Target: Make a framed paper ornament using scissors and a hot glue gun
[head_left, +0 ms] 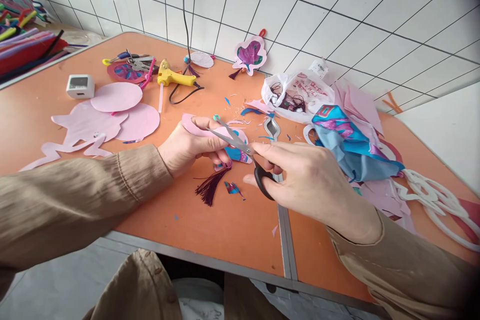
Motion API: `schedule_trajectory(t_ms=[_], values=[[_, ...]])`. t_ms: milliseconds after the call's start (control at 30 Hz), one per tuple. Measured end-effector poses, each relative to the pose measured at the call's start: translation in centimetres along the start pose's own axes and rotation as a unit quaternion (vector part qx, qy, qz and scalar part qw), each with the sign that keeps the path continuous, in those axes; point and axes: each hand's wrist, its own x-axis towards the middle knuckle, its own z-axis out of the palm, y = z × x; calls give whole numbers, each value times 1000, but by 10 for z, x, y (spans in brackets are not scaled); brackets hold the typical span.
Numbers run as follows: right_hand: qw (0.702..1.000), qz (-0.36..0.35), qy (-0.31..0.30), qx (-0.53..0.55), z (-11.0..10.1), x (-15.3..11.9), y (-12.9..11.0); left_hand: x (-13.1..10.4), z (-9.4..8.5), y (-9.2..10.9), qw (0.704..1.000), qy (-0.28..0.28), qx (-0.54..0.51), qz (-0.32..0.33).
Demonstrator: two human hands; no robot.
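In my right hand (300, 175) is a pair of scissors (234, 139) with black handles, its blades parted and pointing left toward my other hand. My left hand (189, 142) pinches a pink craft piece (193, 125) with blue and purple printed fabric (238, 154) on it. The scissor blades pass over this piece close to my left fingertips; whether they touch it I cannot tell. Below my left fingers a dark purple tassel (210, 187) hangs onto the table. A small printed fabric scrap (233, 188) lies beside the tassel.
A yellow glue gun (174, 76), pink foam ovals (116, 96) and a white charger (80, 86) lie at left. At right are a plastic bag (300, 92) of dark tassels, blue fabric (341, 145) and white cord (435, 195). A butterfly ornament (250, 55) leans on the tiled wall.
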Motion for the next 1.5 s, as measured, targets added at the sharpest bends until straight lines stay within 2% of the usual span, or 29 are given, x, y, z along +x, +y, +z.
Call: schedule_trajectory(t_ms=[233, 533, 1033, 1500], values=[[1000, 10, -22, 0, -2, 1, -1, -1, -1, 0, 1000, -1, 22, -2], [1000, 3, -13, 8, -1, 0, 0, 1, -3, 0, 997, -26, 67, 20], [1000, -25, 11, 1, 4, 0, 0, 1, -2, -1, 997, -22, 64, 35], [1000, -9, 9, -2, 2, 0, -1, 0, -3, -3, 997, -14, 63, 33]])
